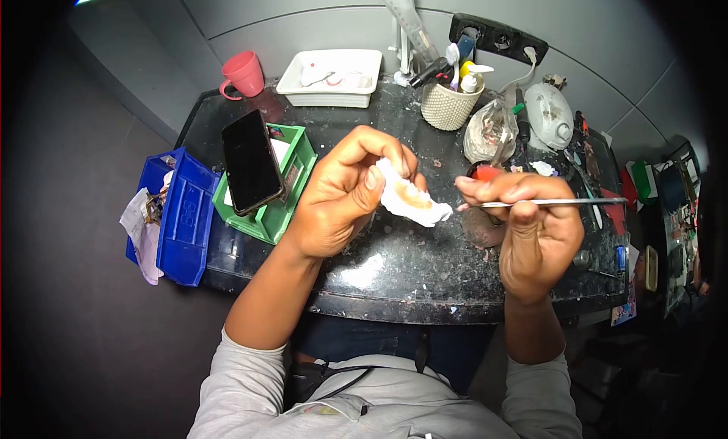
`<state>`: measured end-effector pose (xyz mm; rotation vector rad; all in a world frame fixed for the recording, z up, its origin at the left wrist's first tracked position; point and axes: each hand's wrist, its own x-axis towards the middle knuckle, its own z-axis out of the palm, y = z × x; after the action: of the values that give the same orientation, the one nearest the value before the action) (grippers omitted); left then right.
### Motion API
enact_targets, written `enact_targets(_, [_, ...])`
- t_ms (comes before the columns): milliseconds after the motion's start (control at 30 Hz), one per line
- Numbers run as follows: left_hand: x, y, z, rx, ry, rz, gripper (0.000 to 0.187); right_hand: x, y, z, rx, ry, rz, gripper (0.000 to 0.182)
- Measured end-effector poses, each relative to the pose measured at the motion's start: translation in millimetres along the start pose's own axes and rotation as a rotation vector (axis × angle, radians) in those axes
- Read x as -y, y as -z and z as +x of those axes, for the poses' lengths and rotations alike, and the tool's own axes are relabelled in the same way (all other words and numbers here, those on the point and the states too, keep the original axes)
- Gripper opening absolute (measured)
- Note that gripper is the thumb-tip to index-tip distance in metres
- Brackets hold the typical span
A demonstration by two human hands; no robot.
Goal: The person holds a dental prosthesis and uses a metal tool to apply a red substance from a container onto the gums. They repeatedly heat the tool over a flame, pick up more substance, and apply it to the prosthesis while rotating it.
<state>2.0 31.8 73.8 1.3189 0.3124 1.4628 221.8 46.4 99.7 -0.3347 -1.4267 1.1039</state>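
Observation:
My left hand (349, 192) pinches a white plaster dental cast (413, 200) between thumb and fingers, above the front middle of the bench. The cast is curved, with a pinkish-beige patch along its inner side. My right hand (535, 227) grips a thin metal dental instrument (569, 202) like a pen, nearly level. Its working end, with a small pinkish bit at the tip, points left toward the cast and stands slightly apart from it. Behind my right fingers shows a red object (487, 174), mostly hidden.
On the dark bench (379, 280), a phone (252, 162) leans on a green bin (265, 223) beside a blue bin (186, 227). Along the back are a pink mug (244, 75), a white tray (326, 98), a woven basket (449, 107) and a clouded jar (491, 132). Tools lie at right.

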Motion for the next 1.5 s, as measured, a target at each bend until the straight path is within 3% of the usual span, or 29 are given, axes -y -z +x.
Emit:
enact_targets(33, [0,0,0,0.002,-0.001,0.001,0.028,-2,2,1,0.025,0.143,-0.072,0.027])
enact_targets(167, [-1,0,0,-0.042,-0.030,-0.025,0.026,5,-6,-14,-0.040,0.118,-0.162,0.030])
enact_targets(200, [-1,1,0,-0.041,-0.017,-0.065,0.025,6,-1,-19,-0.002,0.188,-0.336,0.032])
enact_targets(233, [-2,1,-1,-0.046,-0.019,-0.062,0.025,7,-4,-21,0.019,0.169,-0.214,0.033])
enact_targets(300, [-3,-1,0,-0.136,0.063,-0.133,0.023,1,-2,-20,0.029,0.213,-0.340,0.025])
enact_targets(367, [0,-4,1,-0.219,0.083,-0.112,0.030,2,-6,-16,0.061,0.171,-0.363,0.021])
enact_targets(433, [3,1,-1,-0.218,0.272,-0.382,0.040,5,-14,-15,0.095,0.129,-0.385,0.016])
enact_targets(533, [13,6,-2,-0.173,0.332,-0.459,0.059,10,-29,-22,0.180,-0.160,-0.129,0.016])
enact_targets(567, [14,7,-2,-0.156,0.346,-0.478,0.063,7,-28,-19,0.182,-0.161,-0.122,0.016])
enact_targets(633, [11,-1,-1,-0.173,0.363,-0.493,0.072,0,-26,-12,0.383,0.098,-0.337,0.014])
enact_targets(733, [10,-4,-1,-0.178,0.295,-0.329,0.081,0,-32,-19,0.299,-0.020,-0.298,0.013])
enact_targets(1500, [11,-6,-3,-0.224,0.270,-0.101,0.078,-8,-32,-13,0.291,0.058,-0.380,0.010])
